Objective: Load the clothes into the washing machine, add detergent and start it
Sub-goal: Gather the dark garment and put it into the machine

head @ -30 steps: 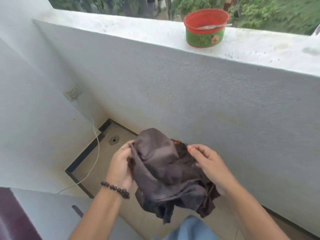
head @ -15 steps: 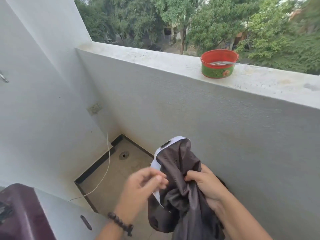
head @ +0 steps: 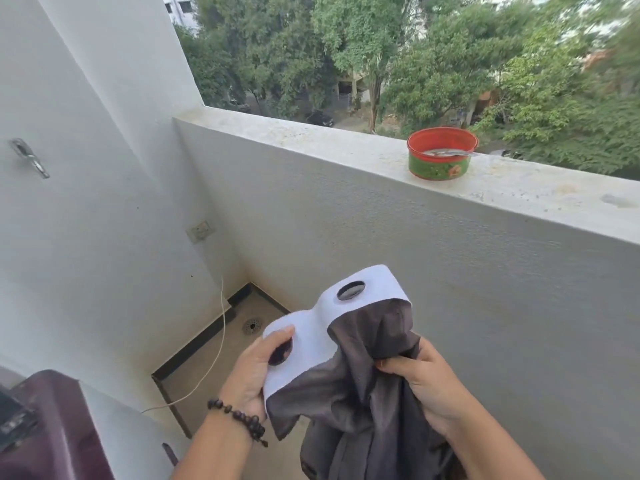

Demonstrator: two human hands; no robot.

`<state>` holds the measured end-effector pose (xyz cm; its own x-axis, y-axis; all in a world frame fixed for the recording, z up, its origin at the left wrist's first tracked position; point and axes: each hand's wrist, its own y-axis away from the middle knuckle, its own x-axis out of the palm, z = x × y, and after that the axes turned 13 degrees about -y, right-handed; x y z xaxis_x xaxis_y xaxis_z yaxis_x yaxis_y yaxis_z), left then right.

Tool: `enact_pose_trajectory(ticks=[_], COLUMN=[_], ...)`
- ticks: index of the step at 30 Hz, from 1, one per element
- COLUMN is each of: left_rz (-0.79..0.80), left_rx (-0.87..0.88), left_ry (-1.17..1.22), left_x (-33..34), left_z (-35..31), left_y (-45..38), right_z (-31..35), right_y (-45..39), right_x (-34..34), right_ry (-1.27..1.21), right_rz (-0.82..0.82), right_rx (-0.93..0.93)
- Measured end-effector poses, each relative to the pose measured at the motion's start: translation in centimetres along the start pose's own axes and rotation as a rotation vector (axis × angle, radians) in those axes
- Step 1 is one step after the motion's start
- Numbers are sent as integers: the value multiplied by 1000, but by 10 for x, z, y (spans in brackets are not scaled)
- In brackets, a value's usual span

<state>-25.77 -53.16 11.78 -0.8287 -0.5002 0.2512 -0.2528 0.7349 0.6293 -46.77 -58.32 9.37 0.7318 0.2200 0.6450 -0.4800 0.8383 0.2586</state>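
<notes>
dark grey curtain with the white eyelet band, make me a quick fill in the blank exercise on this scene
1. The left hand grips the dark grey curtain by its ____ eyelet band.
2. A beaded ____ circles the left wrist.
3. The red-rimmed green bowl stands on the balcony ____.
4. The right hand pinches the curtain's ____ fabric.

Missing words: white; bracelet; ledge; grey

Both forearms are raised in front of the body. The left hand (head: pixel 254 370) is curled, thumb on top, with a beaded bracelet (head: pixel 239 420) worn at its wrist. The right hand (head: pixel 427 386) is held level with it, fingers bent inward in a pinching grip.
</notes>
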Motion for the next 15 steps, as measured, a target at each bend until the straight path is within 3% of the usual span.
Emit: enact_pose_trajectory(ticks=[5,7,11,15], left_rz=[-175,-163,100,255], left_rx=[335,388,410,472], left_ry=[-44,-140,-342,-522], left_x=[16,34,63,60], left_z=[-32,-33,-19,-27], left_y=[11,20,36,42], right_z=[2,8,16,23], right_y=[-8,-7,-1,1], right_x=[-9,0,32,37], right_ry=[454,564,638,563], right_rz=[-182,-83,246,257], right_rx=[-30,-49,-66,-147])
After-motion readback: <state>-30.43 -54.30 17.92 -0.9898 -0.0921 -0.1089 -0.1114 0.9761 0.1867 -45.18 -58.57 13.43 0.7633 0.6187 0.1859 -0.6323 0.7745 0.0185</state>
